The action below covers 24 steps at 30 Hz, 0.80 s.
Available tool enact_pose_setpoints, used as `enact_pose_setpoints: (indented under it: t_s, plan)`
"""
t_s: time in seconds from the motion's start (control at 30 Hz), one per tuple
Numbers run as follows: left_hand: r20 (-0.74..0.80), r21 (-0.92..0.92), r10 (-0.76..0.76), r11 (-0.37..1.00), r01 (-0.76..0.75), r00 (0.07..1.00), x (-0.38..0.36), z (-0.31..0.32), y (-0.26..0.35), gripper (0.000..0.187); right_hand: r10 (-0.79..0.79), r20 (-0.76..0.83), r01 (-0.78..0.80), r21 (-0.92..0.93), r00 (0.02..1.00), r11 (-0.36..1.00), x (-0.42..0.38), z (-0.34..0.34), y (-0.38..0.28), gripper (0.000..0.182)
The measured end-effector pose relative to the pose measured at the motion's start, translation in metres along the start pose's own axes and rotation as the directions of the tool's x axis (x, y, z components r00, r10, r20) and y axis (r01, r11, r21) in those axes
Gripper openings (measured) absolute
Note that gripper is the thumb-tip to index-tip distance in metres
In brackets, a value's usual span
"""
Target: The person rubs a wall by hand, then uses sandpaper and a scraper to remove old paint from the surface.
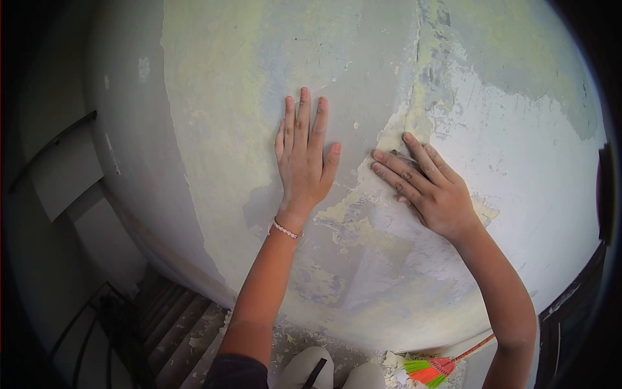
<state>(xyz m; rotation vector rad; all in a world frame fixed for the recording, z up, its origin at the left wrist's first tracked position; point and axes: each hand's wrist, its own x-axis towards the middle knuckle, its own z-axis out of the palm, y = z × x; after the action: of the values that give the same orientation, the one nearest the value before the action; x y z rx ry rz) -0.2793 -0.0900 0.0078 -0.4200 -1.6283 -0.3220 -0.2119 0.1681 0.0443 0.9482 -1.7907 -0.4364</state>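
My left hand [303,155] lies flat on a wall [227,129] of patchy, peeling grey and yellowish paint, fingers together and pointing up; a thin bracelet [285,229] circles its wrist. My right hand [424,185] presses on the wall a little to the right, fingers aimed up-left. A thin flat piece, perhaps sandpaper [396,155], shows under its fingertips; most of it is hidden. The wall to the right of that hand is whiter and scraped.
Paint flakes litter the floor [395,363] below the wall. A small broom [431,371] with orange and green bristles lies at the bottom right. Steps [175,324] with a dark railing descend at the lower left. A dark frame edge [606,194] stands at far right.
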Motion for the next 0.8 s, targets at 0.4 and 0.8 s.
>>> enact_pose_setpoints:
  t_s: [0.4, 0.8]
  plan:
    - [-0.01, 0.013, 0.001, 1.0, -0.001, 1.0, -0.001, 0.002, 0.0, 0.066, 0.007, -0.074, -0.002, 0.062, 0.997, 0.998, 0.028, 0.014, -0.014, 0.06]
    - [-0.02, 0.013, 0.002, 1.0, -0.002, 1.0, -0.001, 0.002, -0.001, 0.067, -0.054, -0.061, 0.056, 0.037, 0.997, 0.998, 0.015, 0.001, 0.0, 0.051]
